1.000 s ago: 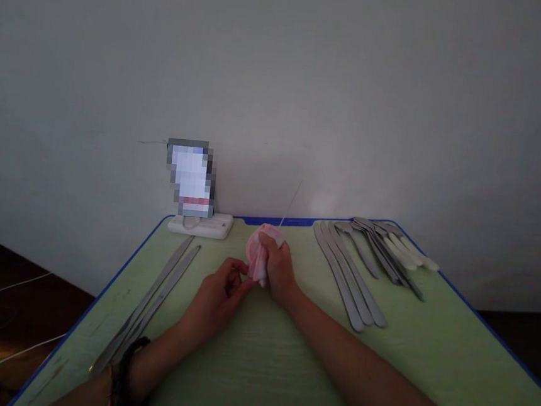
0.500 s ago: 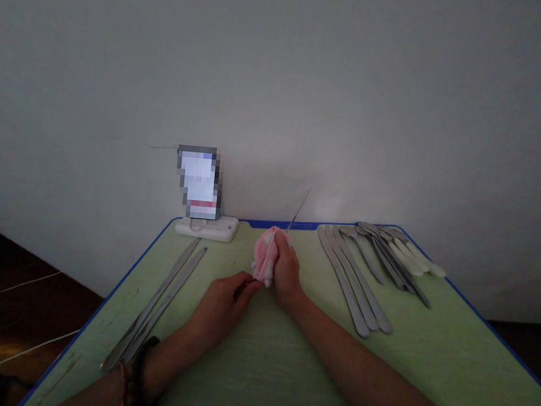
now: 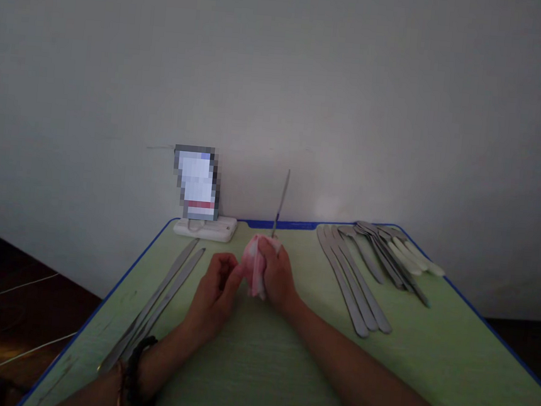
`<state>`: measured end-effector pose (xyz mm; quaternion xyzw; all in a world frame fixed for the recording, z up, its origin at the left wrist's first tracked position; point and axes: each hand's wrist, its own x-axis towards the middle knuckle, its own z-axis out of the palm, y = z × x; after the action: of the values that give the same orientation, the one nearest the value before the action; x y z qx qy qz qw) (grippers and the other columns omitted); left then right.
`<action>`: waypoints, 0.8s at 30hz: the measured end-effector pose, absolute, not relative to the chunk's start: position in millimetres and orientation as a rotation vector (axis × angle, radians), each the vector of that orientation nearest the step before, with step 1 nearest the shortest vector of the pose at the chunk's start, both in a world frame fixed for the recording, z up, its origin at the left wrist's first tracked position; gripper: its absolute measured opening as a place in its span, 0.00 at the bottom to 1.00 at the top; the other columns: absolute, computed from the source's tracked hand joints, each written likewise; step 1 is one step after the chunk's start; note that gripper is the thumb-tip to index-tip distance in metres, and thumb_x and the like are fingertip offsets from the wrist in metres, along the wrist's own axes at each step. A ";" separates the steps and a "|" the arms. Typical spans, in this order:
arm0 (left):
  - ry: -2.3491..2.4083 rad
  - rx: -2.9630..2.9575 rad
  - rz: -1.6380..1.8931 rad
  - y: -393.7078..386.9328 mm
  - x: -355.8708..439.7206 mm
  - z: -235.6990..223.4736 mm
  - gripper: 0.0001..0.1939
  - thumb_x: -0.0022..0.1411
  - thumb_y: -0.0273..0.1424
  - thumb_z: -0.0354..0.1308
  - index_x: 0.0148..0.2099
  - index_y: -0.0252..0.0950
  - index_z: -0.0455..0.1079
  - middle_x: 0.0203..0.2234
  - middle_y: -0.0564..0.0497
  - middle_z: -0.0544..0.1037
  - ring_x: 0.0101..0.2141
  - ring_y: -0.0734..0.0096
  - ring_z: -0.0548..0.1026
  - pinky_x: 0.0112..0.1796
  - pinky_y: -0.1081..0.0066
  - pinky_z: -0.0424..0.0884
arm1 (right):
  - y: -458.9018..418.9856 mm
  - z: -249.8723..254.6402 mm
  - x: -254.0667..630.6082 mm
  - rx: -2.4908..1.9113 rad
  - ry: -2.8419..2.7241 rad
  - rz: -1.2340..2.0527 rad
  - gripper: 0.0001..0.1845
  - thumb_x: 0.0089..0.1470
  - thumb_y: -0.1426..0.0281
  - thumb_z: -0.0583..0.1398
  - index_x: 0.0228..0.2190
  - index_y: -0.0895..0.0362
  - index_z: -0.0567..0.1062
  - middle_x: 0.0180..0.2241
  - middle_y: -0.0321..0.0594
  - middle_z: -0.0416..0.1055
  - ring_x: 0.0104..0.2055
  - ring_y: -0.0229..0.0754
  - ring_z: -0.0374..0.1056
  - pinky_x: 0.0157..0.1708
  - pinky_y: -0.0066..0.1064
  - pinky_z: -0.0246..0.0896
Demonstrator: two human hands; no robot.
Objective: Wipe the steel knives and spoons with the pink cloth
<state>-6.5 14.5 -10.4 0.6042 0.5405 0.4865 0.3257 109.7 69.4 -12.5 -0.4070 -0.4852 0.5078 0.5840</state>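
My right hand [image 3: 279, 276] is closed round a bunched pink and white cloth [image 3: 252, 261]. A table knife [image 3: 283, 198] is gripped within the folds, its thin blade pointing up and away toward the wall; its handle is hidden. My left hand [image 3: 213, 293] has curled fingers, with thumb and forefinger pinched at the cloth's left edge. Left of that hand, table knives [image 3: 168, 295] lie side by side, partly behind the wrist. To the right lie three more table knives [image 3: 355, 286] in a row.
Forks and other metal cutlery [image 3: 384, 254] lie in a pile at the back right, beside white-handled pieces [image 3: 410, 256]. A phone with a blurred screen [image 3: 199, 184] stands on a white base [image 3: 206, 228] at the back left. The green table [image 3: 255, 378] has a blue edge and meets a wall.
The knife blade has swung left and stands more upright. Both hands and the cloth have shifted slightly left, and my left hand has moved up from the cloth's lower end to its left side.
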 end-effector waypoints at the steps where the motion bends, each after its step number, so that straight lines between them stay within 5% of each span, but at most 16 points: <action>1: 1.413 1.581 1.299 15.3 -6.6 -9.7 0.09 0.64 0.39 0.48 0.37 0.39 0.57 0.23 0.59 0.65 0.22 0.75 0.64 0.24 0.75 0.59 | 67.8 -12.8 109.6 -0.930 -1.204 1.179 0.15 0.52 0.57 0.54 0.23 0.55 0.64 0.21 0.32 0.61 0.25 0.36 0.57 0.28 0.28 0.55; 9: 1.460 1.578 1.347 19.1 -11.2 -5.8 0.14 0.64 0.41 0.46 0.31 0.38 0.59 0.19 0.59 0.61 0.21 0.75 0.60 0.23 0.74 0.57 | 64.8 7.5 131.3 -0.934 -1.920 0.986 0.15 0.54 0.63 0.52 0.19 0.56 0.62 0.18 0.31 0.60 0.23 0.34 0.56 0.25 0.26 0.49; 15: 1.504 1.456 1.265 16.8 -9.0 -6.2 0.21 0.61 0.44 0.43 0.20 0.40 0.56 0.13 0.58 0.58 0.18 0.73 0.59 0.21 0.73 0.56 | 50.7 46.1 146.0 -0.962 -2.883 0.475 0.11 0.54 0.64 0.54 0.30 0.57 0.72 0.23 0.40 0.71 0.24 0.40 0.64 0.25 0.29 0.48; 24: 1.296 1.303 1.215 14.7 -3.1 -6.2 0.24 0.61 0.45 0.41 0.17 0.41 0.51 0.10 0.59 0.52 0.15 0.75 0.53 0.20 0.73 0.54 | 40.7 61.8 199.7 -1.177 -3.122 0.104 0.12 0.57 0.64 0.52 0.37 0.58 0.70 0.30 0.46 0.75 0.32 0.47 0.72 0.30 0.33 0.53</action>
<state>-3.1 14.7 -6.2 0.5274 0.5246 0.4918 0.4525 199.7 40.7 61.8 -0.3508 -0.9308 0.0310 -0.0982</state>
